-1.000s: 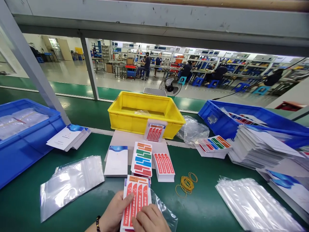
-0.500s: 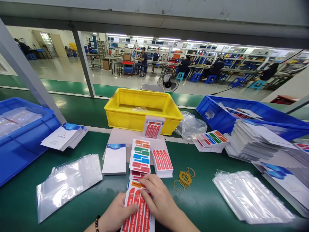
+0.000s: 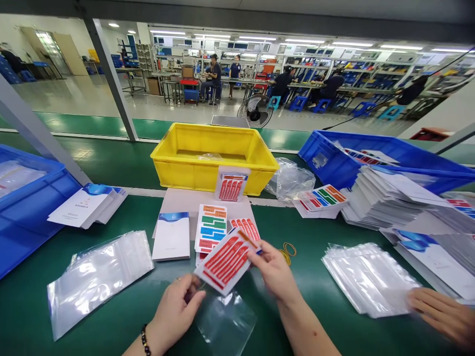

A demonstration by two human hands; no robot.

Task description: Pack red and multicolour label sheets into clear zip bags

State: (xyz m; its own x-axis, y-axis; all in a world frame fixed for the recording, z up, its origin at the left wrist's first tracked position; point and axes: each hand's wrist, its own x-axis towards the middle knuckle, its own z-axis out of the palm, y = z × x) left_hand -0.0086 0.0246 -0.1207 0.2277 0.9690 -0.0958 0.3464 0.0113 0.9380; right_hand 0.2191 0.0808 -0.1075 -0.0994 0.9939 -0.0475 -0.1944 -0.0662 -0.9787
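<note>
In the head view, the person's right hand has its thumb and fingers closed on the upper right corner of the red label sheets, which are tilted above the green table in front of the white booklet and the colored sticker sheets. The left hand is at the lower left corner of the red label sheets, thumb and fingers curled near each other; whether they grip that corner or the edge of the clear bag below cannot be told. Partly behind the red label sheets lies another red label stack, with the rubber bands to its right, near the right hand. Farther back, a bagged label set leans against the yellow bin, beside crumpled plastic. On the left are a pile of plastic bags, a booklet stack and a blue bin. At the right edge, a co-worker's hand, blurred, touches a second bag pile, near tall paper stacks and another blue bin.
</note>
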